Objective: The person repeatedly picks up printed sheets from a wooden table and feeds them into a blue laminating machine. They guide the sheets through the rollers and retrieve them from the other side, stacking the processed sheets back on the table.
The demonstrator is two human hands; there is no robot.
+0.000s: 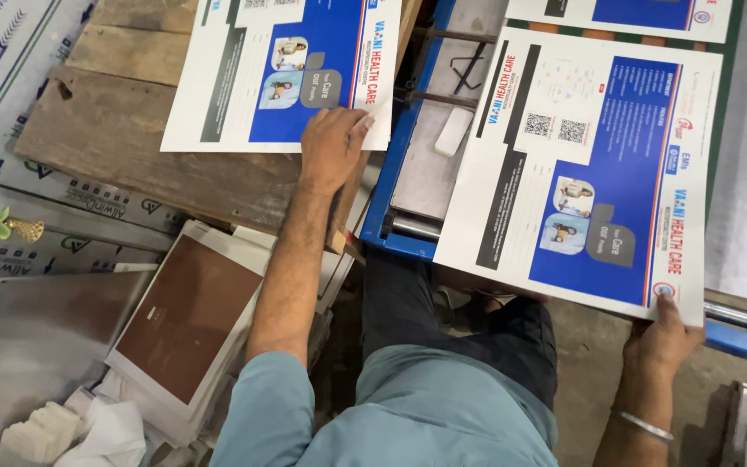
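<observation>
- Right hand (663,333) pinches the near corner of a printed sheet (590,173), thumb on top, fingers under; the sheet lies tilted over the blue machine bed (391,186), its near edge hanging past the frame.
- Left hand (332,145) rests flat, fingers spread, on the near right corner of a second printed sheet (278,73) topping a stack on the wooden board (131,138).
- Judgement: one sheet sits at the machine and one pile is set aside; the work looks mid-run, but how many sheets are done or left I cannot tell.
- Both sheets match: white ground, large blue panel, dark grey bar, small photo insets, red-and-blue heading down one edge.
- Sheet in the right hand also carries two square code patches on a white block.
- Beyond the right hand: another sheet (641,15), same blue-white layout, only its near edge in view.
- Between the hands: grey metal plate (430,164) in the blue frame, with a roller at its near end.
- Left of the left hand: silver panels (2,78) with protective film, arrows and repeated marks.
- Below the left forearm: brown-faced card (188,316) on a stack of white boards; crumpled white paper (110,432) beside it.
- Far left: small green-and-gold ornament (10,227).
</observation>
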